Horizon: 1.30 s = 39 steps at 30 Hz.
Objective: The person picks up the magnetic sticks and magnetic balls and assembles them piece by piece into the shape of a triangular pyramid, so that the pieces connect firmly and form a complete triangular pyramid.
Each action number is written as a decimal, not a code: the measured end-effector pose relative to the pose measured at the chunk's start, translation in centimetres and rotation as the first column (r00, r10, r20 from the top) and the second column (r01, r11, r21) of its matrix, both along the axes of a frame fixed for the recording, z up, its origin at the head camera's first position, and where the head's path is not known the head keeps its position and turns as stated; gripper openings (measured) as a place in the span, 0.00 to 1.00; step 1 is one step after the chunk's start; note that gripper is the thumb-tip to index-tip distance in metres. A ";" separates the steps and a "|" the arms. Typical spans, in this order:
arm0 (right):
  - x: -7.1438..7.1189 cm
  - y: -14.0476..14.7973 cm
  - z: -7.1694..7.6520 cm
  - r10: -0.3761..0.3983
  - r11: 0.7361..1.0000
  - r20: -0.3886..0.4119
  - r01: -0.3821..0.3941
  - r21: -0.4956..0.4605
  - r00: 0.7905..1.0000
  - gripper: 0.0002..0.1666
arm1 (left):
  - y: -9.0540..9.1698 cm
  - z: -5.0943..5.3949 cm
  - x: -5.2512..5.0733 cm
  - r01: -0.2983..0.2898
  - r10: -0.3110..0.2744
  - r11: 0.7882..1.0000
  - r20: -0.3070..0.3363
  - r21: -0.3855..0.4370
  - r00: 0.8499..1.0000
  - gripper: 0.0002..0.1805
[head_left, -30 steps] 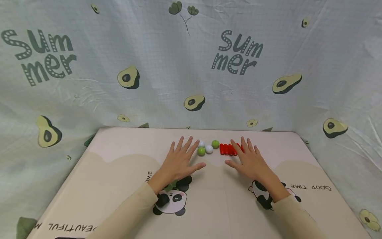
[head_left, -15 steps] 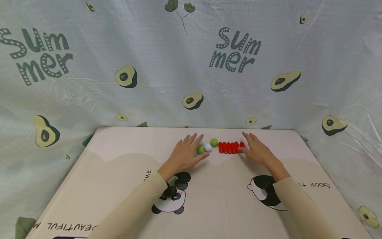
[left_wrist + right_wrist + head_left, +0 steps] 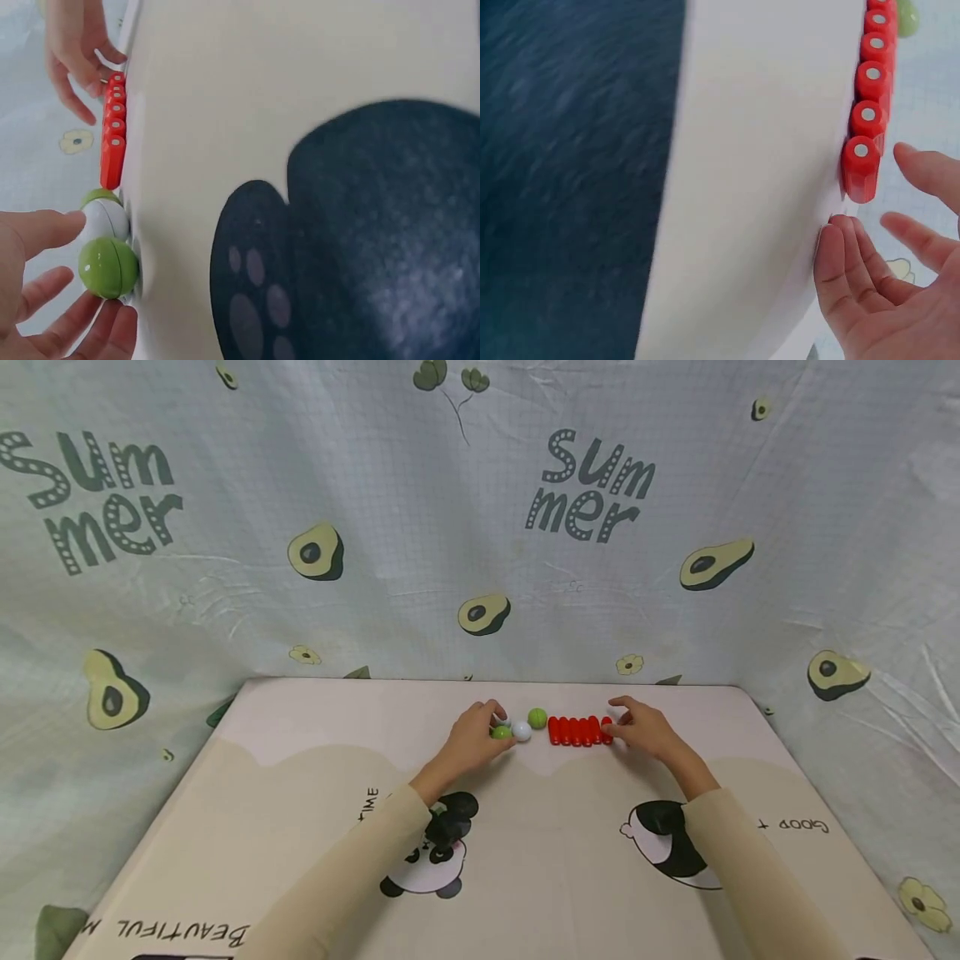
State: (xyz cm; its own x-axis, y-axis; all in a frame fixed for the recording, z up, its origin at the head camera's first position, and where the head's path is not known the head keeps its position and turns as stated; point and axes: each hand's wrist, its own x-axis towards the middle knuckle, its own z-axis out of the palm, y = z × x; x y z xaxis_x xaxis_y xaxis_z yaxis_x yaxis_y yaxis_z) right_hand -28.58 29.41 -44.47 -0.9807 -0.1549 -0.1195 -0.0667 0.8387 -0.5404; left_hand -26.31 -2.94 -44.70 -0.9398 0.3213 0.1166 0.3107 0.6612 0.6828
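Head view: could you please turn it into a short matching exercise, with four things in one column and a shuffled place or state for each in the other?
1. left hand
2. right hand
3. red pieces
4. curtain

A. lined up side by side
B. at the row's right end
C. printed with avocados
D. by the green and white balls

Pairs: 1-D, 2-B, 3-A, 4-C
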 end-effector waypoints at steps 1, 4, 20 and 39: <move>0.0 0.0 0.0 -0.008 1.000 0.018 0.009 -0.012 1.000 0.35 | 0.0 0.0 0.0 0.001 -0.001 1.000 0.007 0.012 1.000 0.19; -0.1 0.1 0.0 -0.017 0.998 0.062 0.020 -0.051 0.998 0.34 | 0.1 -0.1 -0.2 0.005 -0.006 1.000 0.004 0.029 1.000 0.17; -0.4 0.5 0.3 -0.010 0.987 0.145 0.034 -0.160 0.989 0.26 | 0.0 -0.6 -0.5 -0.034 0.031 0.996 0.035 0.084 0.999 0.13; 1.4 -0.8 2.1 0.013 0.967 0.050 0.001 -0.256 0.999 0.27 | -1.6 0.3 1.4 -0.104 0.084 0.970 0.100 0.219 0.991 0.12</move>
State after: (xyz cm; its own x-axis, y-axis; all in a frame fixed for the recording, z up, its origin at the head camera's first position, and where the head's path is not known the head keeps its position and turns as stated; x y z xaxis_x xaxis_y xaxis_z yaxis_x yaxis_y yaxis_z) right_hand -27.16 28.59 -42.33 -0.9733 -0.1926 -0.1250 -0.0380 0.6719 -0.7397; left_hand -24.90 -4.54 -44.40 -0.9744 0.2065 0.0891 0.1852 0.5122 0.8387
